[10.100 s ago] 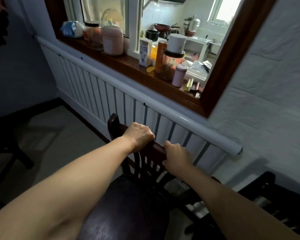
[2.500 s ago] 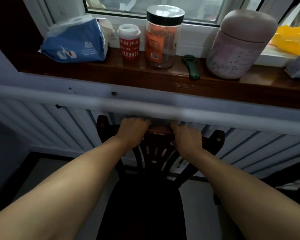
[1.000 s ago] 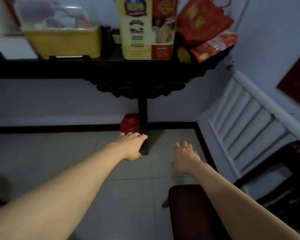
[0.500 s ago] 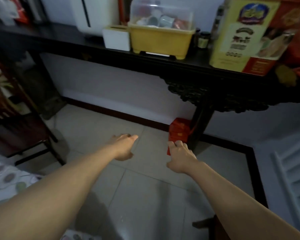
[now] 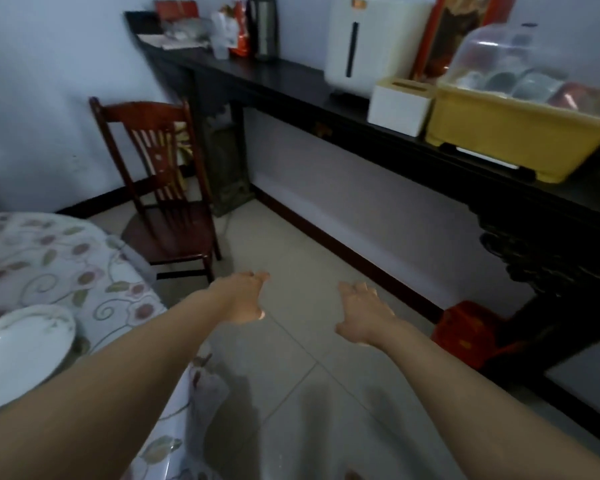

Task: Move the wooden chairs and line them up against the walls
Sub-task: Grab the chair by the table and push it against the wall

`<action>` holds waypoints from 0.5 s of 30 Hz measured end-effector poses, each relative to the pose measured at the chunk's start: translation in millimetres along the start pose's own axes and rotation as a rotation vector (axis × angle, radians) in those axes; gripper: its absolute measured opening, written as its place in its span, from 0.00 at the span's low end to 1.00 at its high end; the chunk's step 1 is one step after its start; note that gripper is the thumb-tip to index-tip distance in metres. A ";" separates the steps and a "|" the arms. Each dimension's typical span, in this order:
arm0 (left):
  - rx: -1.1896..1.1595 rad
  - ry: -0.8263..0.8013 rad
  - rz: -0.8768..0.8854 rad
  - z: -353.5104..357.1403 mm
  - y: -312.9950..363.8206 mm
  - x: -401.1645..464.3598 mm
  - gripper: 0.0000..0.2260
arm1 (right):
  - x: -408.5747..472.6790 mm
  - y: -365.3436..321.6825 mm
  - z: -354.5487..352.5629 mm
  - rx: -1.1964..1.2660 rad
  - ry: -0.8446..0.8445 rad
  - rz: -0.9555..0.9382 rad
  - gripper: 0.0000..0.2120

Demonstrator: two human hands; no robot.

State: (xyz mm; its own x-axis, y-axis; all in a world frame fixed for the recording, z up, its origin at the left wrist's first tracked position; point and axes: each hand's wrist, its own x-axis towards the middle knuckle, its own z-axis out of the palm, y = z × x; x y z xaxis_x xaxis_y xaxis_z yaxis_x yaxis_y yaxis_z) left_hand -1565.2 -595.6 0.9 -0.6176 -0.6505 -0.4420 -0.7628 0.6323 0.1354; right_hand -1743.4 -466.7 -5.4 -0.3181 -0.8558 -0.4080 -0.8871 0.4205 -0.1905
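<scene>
Both bare arms are reaching forward from the bottom of the frame over the pale tiled floor (image 5: 284,393), and both hands are empty. The left hand (image 5: 245,299) is hanging just left of centre with its fingers loosely spread and pointing ahead; the right hand (image 5: 362,315) is hovering right of centre, palm down, its fingers also apart and gripping nothing. The wooden chair (image 5: 167,188) is standing upright in the upper left of the frame, well ahead of the hands, its slatted back rising toward the corner of the room and its dark seat facing the lower right. At the left edge a table (image 5: 49,251) draped in a flowered cloth is showing, with a white plate (image 5: 18,355) sitting on it. A long dark console table (image 5: 378,123) is running along the wall across the upper right, carrying a white appliance (image 5: 368,43), a small white box (image 5: 400,105) and a yellow bin (image 5: 520,140) under a clear cover. A red box (image 5: 471,332) is resting on the floor by the console's leg at the right.
</scene>
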 end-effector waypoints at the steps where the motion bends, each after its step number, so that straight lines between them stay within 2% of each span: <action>1: -0.019 0.016 -0.036 -1.9 -6.5 3.4 0.35 | 14.7 -3.5 -4.5 -0.013 -0.006 -0.045 0.33; 6: -0.133 0.097 -0.216 -17.1 -22.0 26.8 0.31 | 72.2 -8.7 -27.6 -0.047 -0.033 -0.219 0.33; 10: -0.138 0.120 -0.352 -23.0 -16.7 48.9 0.28 | 113.3 -0.9 -48.1 -0.088 -0.061 -0.338 0.34; 15: -0.122 0.148 -0.423 -31.3 -8.9 74.2 0.29 | 163.7 6.6 -70.3 -0.140 -0.105 -0.417 0.35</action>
State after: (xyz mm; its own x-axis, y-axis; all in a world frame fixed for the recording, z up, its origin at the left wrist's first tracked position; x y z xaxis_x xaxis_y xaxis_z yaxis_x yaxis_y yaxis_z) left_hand -1610.2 -662.7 -5.3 -0.2612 -0.8993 -0.3509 -0.9651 0.2500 0.0777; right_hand -1824.9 -625.3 -10.7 0.1056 -0.9053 -0.4113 -0.9713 -0.0052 -0.2379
